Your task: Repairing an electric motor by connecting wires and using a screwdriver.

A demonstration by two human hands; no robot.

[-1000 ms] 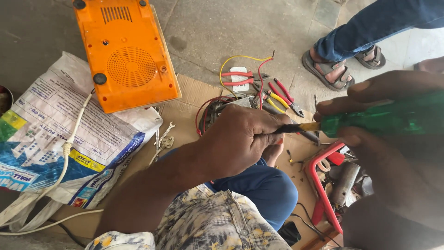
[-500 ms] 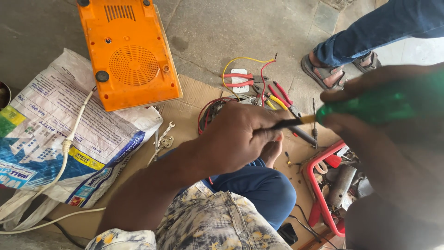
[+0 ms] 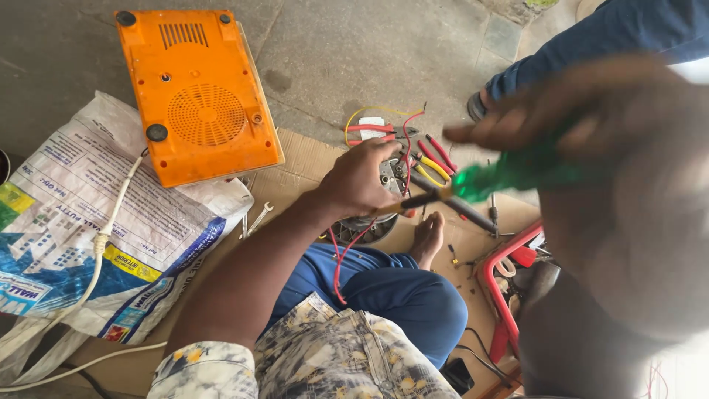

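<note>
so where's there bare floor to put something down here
Bare concrete floor lies right of the orange casing, above the cardboard. It is crowded around the left hand: wires, pliers, the green screwdriver and a red frame.

I see an orange appliance casing (image 3: 198, 92) lying face-down on the grey floor, partly over a printed sack (image 3: 88, 229) (white cord (image 3: 100, 244) trailing across it). Red-handled pliers (image 3: 437, 155) lie on cardboard (image 3: 295, 174), and a spanner (image 3: 258, 219) sits near the sack.

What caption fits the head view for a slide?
Left hand steadies a wired round part; right hand drives a green-handled screwdriver.
</note>
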